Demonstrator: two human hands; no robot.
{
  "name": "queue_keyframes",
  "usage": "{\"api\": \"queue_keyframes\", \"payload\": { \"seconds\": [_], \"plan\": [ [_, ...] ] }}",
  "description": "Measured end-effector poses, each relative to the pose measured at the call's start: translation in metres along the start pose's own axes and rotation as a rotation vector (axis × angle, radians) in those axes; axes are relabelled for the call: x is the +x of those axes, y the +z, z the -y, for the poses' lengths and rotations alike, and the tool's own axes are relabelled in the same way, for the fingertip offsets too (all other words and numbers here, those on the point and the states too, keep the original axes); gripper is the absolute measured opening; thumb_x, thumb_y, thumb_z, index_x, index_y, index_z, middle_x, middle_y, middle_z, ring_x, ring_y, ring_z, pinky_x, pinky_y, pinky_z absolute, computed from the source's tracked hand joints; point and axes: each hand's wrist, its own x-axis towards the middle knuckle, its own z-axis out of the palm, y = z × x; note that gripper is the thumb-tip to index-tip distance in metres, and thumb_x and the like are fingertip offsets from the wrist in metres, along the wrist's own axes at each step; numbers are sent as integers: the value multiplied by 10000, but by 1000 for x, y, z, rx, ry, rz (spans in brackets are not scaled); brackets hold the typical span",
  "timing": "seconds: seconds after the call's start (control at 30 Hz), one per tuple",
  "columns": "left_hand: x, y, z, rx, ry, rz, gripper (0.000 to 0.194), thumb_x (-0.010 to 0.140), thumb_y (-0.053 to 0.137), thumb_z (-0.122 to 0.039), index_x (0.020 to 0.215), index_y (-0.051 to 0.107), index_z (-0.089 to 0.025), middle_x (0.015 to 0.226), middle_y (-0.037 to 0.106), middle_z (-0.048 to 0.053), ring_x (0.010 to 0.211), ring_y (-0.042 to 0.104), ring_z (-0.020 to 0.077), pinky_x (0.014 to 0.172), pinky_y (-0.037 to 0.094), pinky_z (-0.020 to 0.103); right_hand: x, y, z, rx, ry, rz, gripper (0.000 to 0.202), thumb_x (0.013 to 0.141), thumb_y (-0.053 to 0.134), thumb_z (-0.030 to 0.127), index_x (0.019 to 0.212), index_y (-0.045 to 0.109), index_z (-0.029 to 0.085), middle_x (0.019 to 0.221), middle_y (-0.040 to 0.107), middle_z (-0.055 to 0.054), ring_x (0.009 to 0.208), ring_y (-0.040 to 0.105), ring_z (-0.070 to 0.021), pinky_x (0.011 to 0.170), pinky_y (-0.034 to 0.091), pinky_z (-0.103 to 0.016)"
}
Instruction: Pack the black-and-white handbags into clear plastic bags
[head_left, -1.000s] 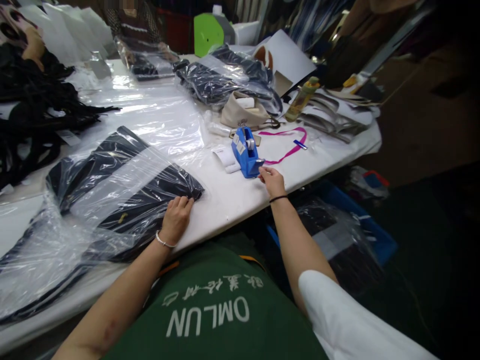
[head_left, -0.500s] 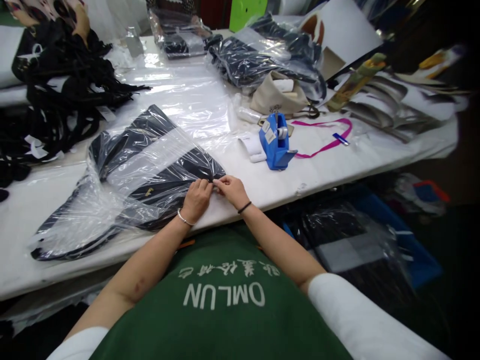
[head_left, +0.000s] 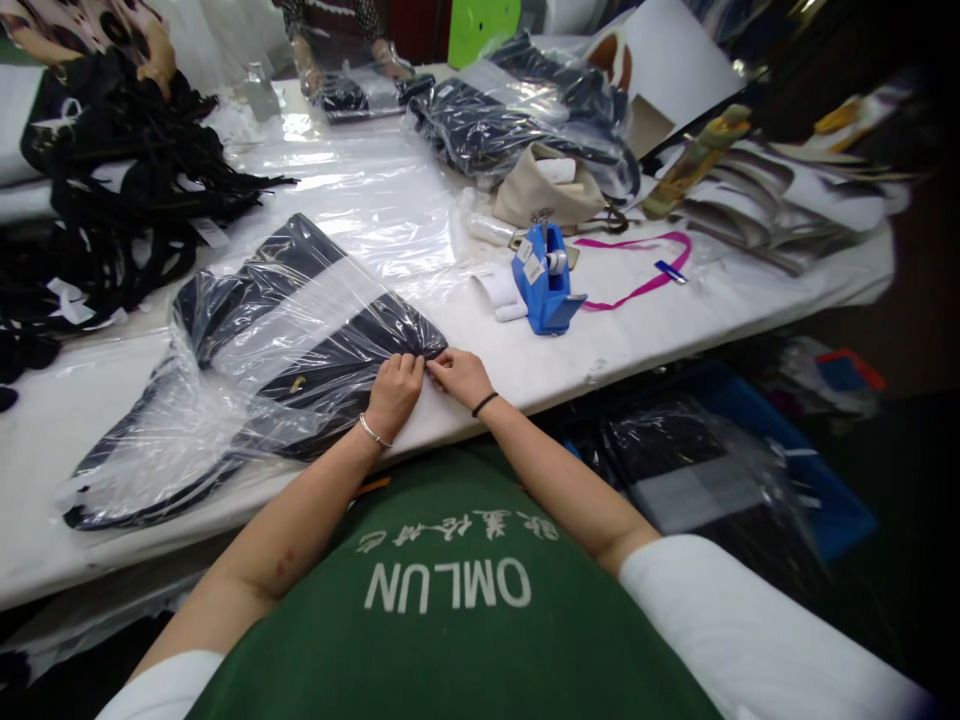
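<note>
A black bag in clear plastic wrap [head_left: 315, 320] lies on the white table, with a pale band across it and a small gold piece showing through. At its near right corner, my left hand [head_left: 396, 392] is closed on the gathered plastic. Right beside it, my right hand [head_left: 459, 378] pinches the same corner, fingertips almost touching those of the left. To the right of both hands stands a blue tape dispenser [head_left: 545, 280], with white paper rolls [head_left: 504, 295] against its left side.
Black straps [head_left: 120, 190] are heaped at the left. Behind lie flat clear plastic bags [head_left: 375, 190] and wrapped black goods [head_left: 525, 110]. A beige pouch [head_left: 544, 195] and pink lanyard [head_left: 645, 285] lie beyond the dispenser. Two other people's hands show at the far side. A blue crate [head_left: 840, 520] sits below.
The view has shifted slightly. Both my hands stay at the bag's corner with almost no movement. At the far side, another person's hands have come more into view over a wrapped item.
</note>
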Motion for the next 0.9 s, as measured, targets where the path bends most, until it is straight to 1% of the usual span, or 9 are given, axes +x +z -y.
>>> {"api": "queue_keyframes", "payload": {
  "seconds": [0.07, 0.17, 0.27, 0.33, 0.43, 0.57, 0.67, 0.77, 0.9],
  "plan": [
    [2, -2, 4, 19, 46, 6, 331, 1010, 346, -160, 1143, 640, -90, 910, 606, 134, 865, 554, 253, 743, 429, 380, -7, -4, -3, 275, 92, 78, 124, 805, 717, 308, 814, 670, 193, 721, 714, -23, 656, 674, -166, 580, 553, -272],
    [9, -13, 13, 12, 98, 3, 298, 997, 379, -160, 1075, 661, -100, 890, 597, 120, 851, 546, 246, 751, 445, 372, -19, -5, -3, 592, 235, 144, 220, 741, 800, 285, 847, 639, 178, 733, 702, -28, 619, 661, -151, 521, 570, -269],
    [17, -32, 23, -18, 111, -57, 290, 984, 399, -158, 1078, 669, -105, 908, 603, 118, 863, 546, 243, 780, 470, 372, -27, 1, 2, 803, 266, 171, 269, 712, 828, 292, 845, 624, 178, 743, 700, -23, 620, 662, -139, 602, 608, -302],
    [20, -46, 28, -59, 114, -114, 301, 976, 409, -160, 1128, 663, -100, 944, 613, 122, 891, 555, 240, 807, 488, 375, -26, 6, 8, 877, 173, 150, 267, 718, 808, 307, 878, 632, 187, 769, 703, -9, 685, 678, -136, 724, 614, -322],
    [16, -63, 31, -141, 103, -200, 312, 967, 430, -174, 1170, 659, -111, 964, 620, 118, 908, 574, 229, 838, 511, 383, -19, 10, 20, 728, -54, 22, 222, 730, 748, 336, 880, 661, 197, 821, 720, -3, 801, 686, -163, 842, 573, -342],
    [1, -85, 29, -225, 15, -316, 295, 953, 461, -170, 1162, 668, -149, 937, 626, 93, 898, 597, 207, 838, 538, 373, -7, 12, 36, 364, -240, -147, 143, 733, 708, 321, 821, 699, 208, 918, 753, -25, 905, 681, -225, 857, 526, -341],
    [-15, -105, 26, -268, -38, -401, 285, 932, 510, -157, 1176, 656, -171, 942, 637, 82, 900, 608, 193, 844, 550, 356, -1, 20, 43, 247, -271, -80, 60, 739, 702, 249, 692, 673, 226, 893, 749, -46, 961, 679, -259, 878, 515, -346],
    [-39, -120, 21, -289, -19, -439, 334, 908, 560, -138, 1232, 624, -185, 935, 643, 74, 872, 618, 185, 827, 561, 350, 3, 29, 42, 218, -243, 36, 200, 722, 706, 201, 557, 596, 223, 839, 731, -65, 1008, 661, -283, 893, 517, -353],
    [-82, -114, 11, -319, 41, -348, 427, 905, 572, -131, 1327, 561, -194, 935, 658, 81, 842, 631, 190, 807, 568, 372, 11, 30, 29, 273, -202, 149, 297, 717, 738, 320, 511, 556, 208, 684, 699, -34, 829, 672, -247, 811, 549, -342]
  ]
}}
